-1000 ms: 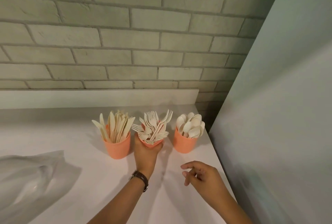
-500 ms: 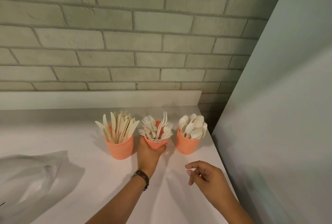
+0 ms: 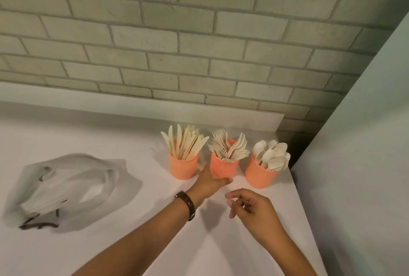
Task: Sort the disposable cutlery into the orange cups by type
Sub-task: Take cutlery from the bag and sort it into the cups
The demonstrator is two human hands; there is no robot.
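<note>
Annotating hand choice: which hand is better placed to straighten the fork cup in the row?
Left, likely. The left hand grips the fork cup at its base, between the knife cup and spoon cup. The right hand hovers apart, nearer the camera, loosely curled, holding nothing.

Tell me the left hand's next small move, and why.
Probably release the fork cup: the left hand holds its base, it is in line between the knife cup and spoon cup, each cup holds one type, and no loose cutlery shows on the counter.
</note>
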